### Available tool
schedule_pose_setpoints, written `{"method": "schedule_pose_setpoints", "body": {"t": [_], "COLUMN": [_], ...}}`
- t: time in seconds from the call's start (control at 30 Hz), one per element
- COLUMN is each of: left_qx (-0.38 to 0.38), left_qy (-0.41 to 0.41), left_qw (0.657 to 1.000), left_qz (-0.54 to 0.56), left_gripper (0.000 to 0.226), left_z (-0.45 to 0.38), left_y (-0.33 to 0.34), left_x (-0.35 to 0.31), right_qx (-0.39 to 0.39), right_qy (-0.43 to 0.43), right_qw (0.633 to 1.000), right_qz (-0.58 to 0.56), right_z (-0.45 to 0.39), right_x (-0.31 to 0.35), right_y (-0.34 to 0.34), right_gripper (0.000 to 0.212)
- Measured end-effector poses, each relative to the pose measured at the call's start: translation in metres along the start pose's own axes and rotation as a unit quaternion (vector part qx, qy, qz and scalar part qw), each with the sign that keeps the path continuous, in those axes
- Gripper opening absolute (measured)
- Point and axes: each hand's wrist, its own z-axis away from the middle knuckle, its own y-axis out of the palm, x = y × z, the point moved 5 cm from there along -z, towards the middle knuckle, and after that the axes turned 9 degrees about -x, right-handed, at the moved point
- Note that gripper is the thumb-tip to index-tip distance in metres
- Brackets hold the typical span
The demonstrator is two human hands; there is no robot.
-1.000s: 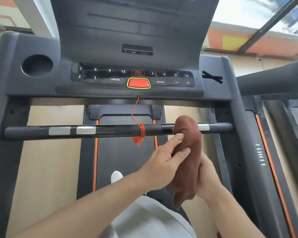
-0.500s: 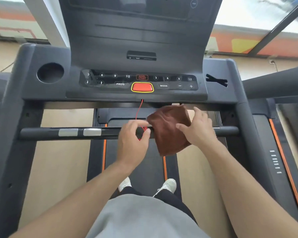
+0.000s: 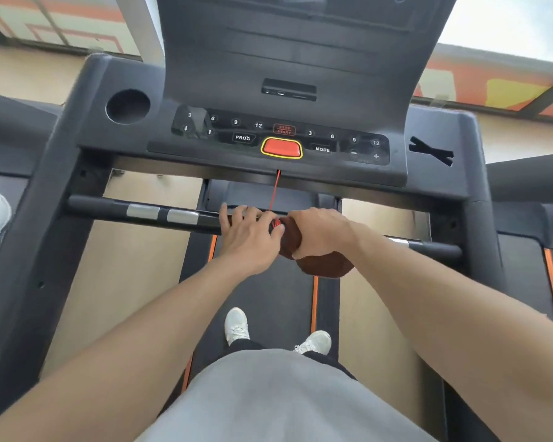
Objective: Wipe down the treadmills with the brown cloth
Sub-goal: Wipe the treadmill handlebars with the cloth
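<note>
Both hands have dropped onto the crossbar (image 3: 179, 216): right hand (image 3: 321, 232) grasps the cloth (image 3: 324, 265) around it, left hand (image 3: 251, 239) grips bare bar beside it. Next, slide rightward.

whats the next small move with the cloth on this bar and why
Probably slide the right hand and the brown cloth rightward along the handlebar. The cloth is wrapped over the bar beside the red cord, where the left hand sits, and bare bar shows toward the right end.
</note>
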Motion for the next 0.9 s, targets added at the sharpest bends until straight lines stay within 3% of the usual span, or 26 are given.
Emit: {"method": "schedule_pose_setpoints", "body": {"t": [0.1, 0.3, 0.4, 0.7, 0.8, 0.9], "left_qx": [0.026, 0.043, 0.046, 0.075, 0.079, 0.085], "left_qy": [-0.004, -0.008, -0.006, 0.011, 0.021, 0.027], "left_qw": [0.999, 0.999, 0.999, 0.997, 0.996, 0.996], "left_qz": [-0.032, -0.015, 0.003, 0.015, 0.02, 0.023], "left_gripper": [0.048, 0.048, 0.048, 0.049, 0.049, 0.048], "left_z": [0.0, 0.0, -0.002, -0.003, -0.006, -0.006], "left_y": [0.0, -0.003, -0.002, 0.002, 0.003, 0.002], "left_x": [-0.005, -0.005, -0.001, 0.001, 0.003, 0.003], "right_qx": [-0.023, -0.266, -0.315, -0.271, -0.22, -0.136], "right_qy": [-0.026, 0.026, 0.035, 0.01, 0.039, 0.052], "right_qw": [0.999, 0.962, 0.947, 0.962, 0.971, 0.988], "right_qz": [-0.007, 0.055, 0.056, 0.028, 0.083, 0.053], "right_z": [-0.01, 0.018, 0.027, 0.076, 0.058, 0.02], "right_x": [0.013, 0.016, 0.02, -0.003, -0.012, -0.004], "right_y": [0.004, 0.031, 0.036, 0.032, 0.02, 0.015], "right_gripper": [0.043, 0.035, 0.047, 0.098, 0.093, 0.064]}}
